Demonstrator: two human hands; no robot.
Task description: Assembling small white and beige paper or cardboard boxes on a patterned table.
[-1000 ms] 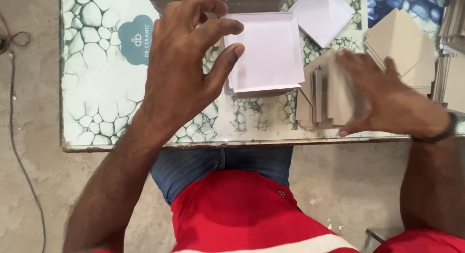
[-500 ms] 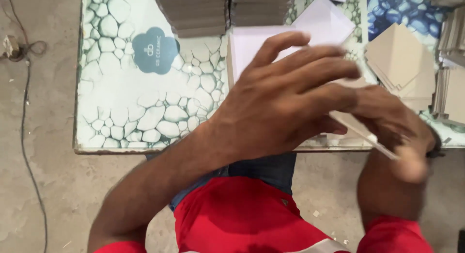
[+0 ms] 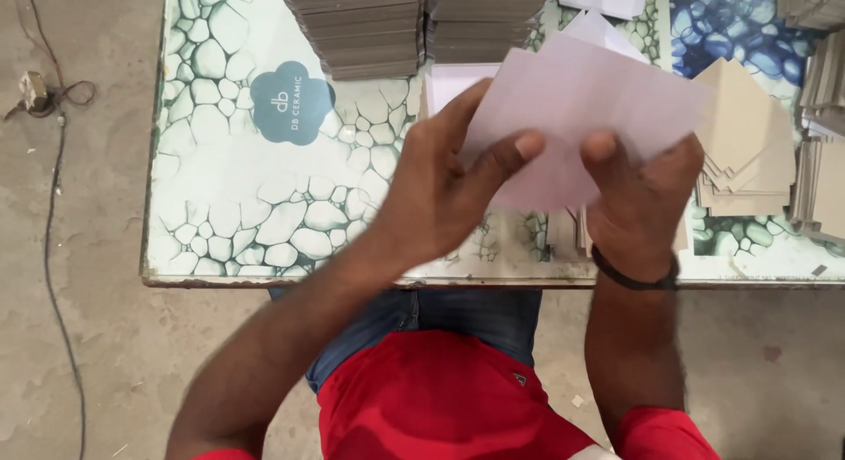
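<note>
We hold a white sheet of paper (image 3: 585, 125) in both hands above the counter (image 3: 238, 196), lifted clear of the piles so it can be handled freely. Our left hand (image 3: 440, 191) grips its near left edge, thumb on top and fingers (image 3: 519, 152) curled shut against the sheet; our right hand (image 3: 642, 200) pinches the near right edge the same way, fingers closed on the paper, a dark band (image 3: 634, 275) at the wrist. The sheet tilts away toward twelve o'clock, its far corner at about one o'clock. Beneath it, partly hidden, lies a white square piece (image 3: 453, 86) at eleven o'clock from the hands. Two tall grey stacks of board (image 3: 365, 29) stand side by side at twelve o'clock, at the counter's far side. A fan of tan cards (image 3: 748, 152) lies at three o'clock, just beside our right hand, with more stacked cards (image 3: 823, 161) at the far right edge. The counter carries a green pebble pattern; a cable (image 3: 53, 205) trails over the floor at nine o'clock.
</note>
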